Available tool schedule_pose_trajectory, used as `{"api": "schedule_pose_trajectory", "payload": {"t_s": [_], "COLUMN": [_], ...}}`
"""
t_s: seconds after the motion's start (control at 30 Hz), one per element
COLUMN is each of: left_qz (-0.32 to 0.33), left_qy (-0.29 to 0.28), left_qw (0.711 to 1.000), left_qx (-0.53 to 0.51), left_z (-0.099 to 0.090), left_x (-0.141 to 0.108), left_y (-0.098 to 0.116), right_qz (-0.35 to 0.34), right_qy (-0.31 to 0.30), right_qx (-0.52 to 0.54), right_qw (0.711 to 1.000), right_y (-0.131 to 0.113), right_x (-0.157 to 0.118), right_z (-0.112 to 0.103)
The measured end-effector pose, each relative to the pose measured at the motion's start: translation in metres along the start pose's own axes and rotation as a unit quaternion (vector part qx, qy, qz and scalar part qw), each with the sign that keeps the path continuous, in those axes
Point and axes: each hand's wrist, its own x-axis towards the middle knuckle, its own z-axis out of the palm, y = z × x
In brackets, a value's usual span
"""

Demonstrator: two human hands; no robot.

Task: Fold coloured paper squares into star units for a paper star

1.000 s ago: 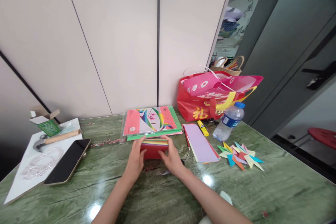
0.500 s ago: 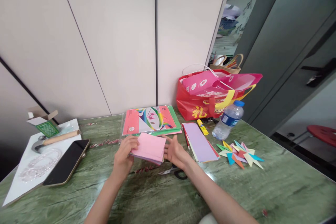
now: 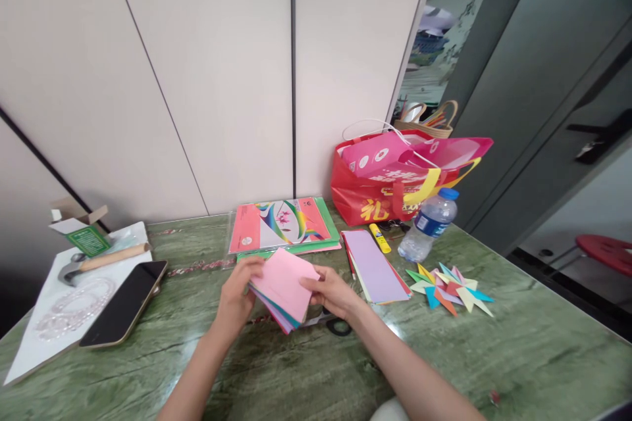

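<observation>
A stack of coloured paper squares (image 3: 289,286), pink on top with teal, purple and red edges fanned out below, is held above the green table (image 3: 276,381). My left hand (image 3: 240,291) grips its left side. At its right corner, my right hand (image 3: 330,289) pinches the paper between thumb and fingers. Scissors (image 3: 338,323) with black handles lie just below my right hand, their blades partly hidden by the stack. Behind the stack is a packet of coloured paper (image 3: 284,225). Lilac paper strips (image 3: 376,266) lie to the right.
Folded paper points (image 3: 451,288), a water bottle (image 3: 429,227), a glue stick (image 3: 380,238) and a red bag (image 3: 385,177) are at the right. A phone (image 3: 126,302), hammer (image 3: 106,260), beads (image 3: 74,309) and small box (image 3: 83,230) are at the left.
My right hand has closed on the stack's right corner, its fingers spread before. The stack has turned and tilted, and its lower sheets now fan out.
</observation>
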Motion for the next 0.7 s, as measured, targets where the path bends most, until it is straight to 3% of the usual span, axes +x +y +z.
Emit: {"api": "schedule_pose_trajectory", "payload": {"t_s": [0.07, 0.1, 0.17, 0.2, 0.27, 0.4, 0.47, 0.57, 0.7], "left_qz": [-0.083, -0.171, -0.330, -0.374, -0.407, -0.488, -0.489, -0.471, -0.473], "left_qy": [0.071, 0.107, 0.109, 0.100, 0.089, 0.137, 0.152, 0.150, 0.155], "left_qw": [0.993, 0.970, 0.888, 0.852, 0.811, 0.741, 0.733, 0.746, 0.781], "left_qx": [-0.047, -0.133, -0.301, -0.353, -0.411, -0.440, -0.448, -0.446, -0.378], "left_z": [0.007, 0.011, 0.020, 0.025, 0.034, 0.042, 0.042, 0.040, 0.041], "left_x": [0.000, 0.001, 0.001, 0.001, -0.001, -0.006, -0.008, -0.009, -0.008], "left_y": [0.003, 0.006, 0.013, 0.017, 0.022, 0.025, 0.025, 0.026, 0.026], "right_qz": [-0.042, -0.067, -0.120, -0.144, -0.175, -0.183, -0.185, -0.197, -0.261], "right_qy": [0.036, 0.058, 0.102, 0.118, 0.128, 0.089, 0.083, 0.086, 0.077], "right_qx": [0.009, 0.014, 0.009, -0.002, -0.038, -0.124, -0.171, -0.246, -0.369], "right_qw": [0.998, 0.996, 0.987, 0.983, 0.976, 0.971, 0.964, 0.945, 0.889], "right_y": [0.000, 0.000, 0.000, 0.000, 0.001, 0.006, 0.008, 0.010, 0.010], "right_x": [0.000, 0.001, 0.002, 0.001, -0.001, -0.007, -0.009, -0.011, -0.011], "right_z": [0.003, 0.004, 0.006, 0.007, 0.011, 0.022, 0.025, 0.026, 0.022]}}
